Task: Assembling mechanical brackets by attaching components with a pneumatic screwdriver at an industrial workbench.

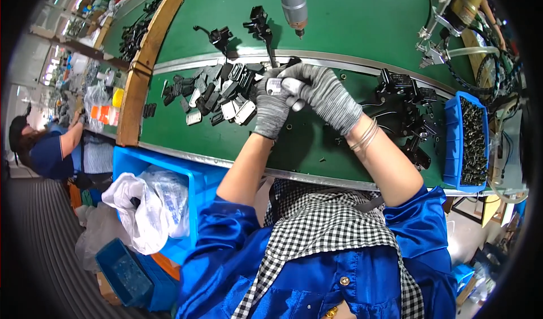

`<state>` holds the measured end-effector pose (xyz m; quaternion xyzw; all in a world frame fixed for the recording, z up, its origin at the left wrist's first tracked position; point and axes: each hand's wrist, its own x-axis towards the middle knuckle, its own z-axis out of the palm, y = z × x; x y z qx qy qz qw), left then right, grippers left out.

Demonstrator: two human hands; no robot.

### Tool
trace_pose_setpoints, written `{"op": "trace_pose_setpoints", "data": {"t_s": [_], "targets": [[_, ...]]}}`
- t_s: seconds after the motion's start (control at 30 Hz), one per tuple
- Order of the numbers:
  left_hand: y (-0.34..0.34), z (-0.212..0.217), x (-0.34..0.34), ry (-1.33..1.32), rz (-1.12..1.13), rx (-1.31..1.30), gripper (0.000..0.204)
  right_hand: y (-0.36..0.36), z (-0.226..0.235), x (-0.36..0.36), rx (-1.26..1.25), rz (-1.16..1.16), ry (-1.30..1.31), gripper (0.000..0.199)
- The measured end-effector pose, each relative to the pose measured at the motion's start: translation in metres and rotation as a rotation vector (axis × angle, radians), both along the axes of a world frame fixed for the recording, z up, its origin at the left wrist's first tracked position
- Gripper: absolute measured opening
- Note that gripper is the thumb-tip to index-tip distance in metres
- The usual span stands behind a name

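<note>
Both my hands wear grey knitted gloves and meet over the middle of the green bench. My left hand is closed round a black lever assembly, mostly hidden by the gloves. On top of that sits a small silver-grey rectangular cover. Fingers of my right hand are bent against the cover's right side; whether they grip anything of their own is hidden. To the left lies a loose pile of small black and silver covers. Two black lever assemblies rest beyond it.
A power screwdriver hangs over the far side. More black lever assemblies lie at right, beside a blue bin of small screws. A wooden beam bounds the left. A blue crate stands below; another person works far left.
</note>
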<state>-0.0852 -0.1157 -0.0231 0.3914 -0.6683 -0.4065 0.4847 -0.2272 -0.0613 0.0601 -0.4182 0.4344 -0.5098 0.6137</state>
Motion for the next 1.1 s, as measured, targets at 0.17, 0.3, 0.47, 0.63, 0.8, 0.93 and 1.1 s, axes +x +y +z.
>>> {"op": "trace_pose_setpoints", "data": {"t_s": [0.17,0.3,0.47,0.63,0.8,0.93,1.1], "targets": [[-0.015,0.036,0.015,-0.302,0.153,0.156,0.020,0.010,0.021,-0.021,0.012,-0.217,0.127,0.023],[0.000,0.060,0.014,-0.124,0.022,0.248,0.023,0.029,0.016,-0.046,-0.099,-0.240,0.441,0.024],[0.033,0.073,-0.004,-0.056,-0.181,0.312,0.024,0.059,0.023,-0.055,-0.220,-0.295,0.500,0.021],[0.058,0.100,-0.023,-0.404,-0.227,-0.269,0.023,0.078,0.017,-0.071,-0.408,-0.472,0.729,0.025],[0.071,0.101,-0.041,-0.477,-0.358,-0.212,0.023,0.100,0.013,-0.083,-0.253,-0.474,0.420,0.025],[0.088,0.098,-0.058,0.120,-0.485,0.631,0.025,0.113,0.009,-0.085,-0.181,-0.553,0.255,0.021],[0.116,0.105,-0.087,0.157,-0.459,0.611,0.028,0.130,0.009,-0.092,-0.114,-0.592,0.228,0.020]]}}
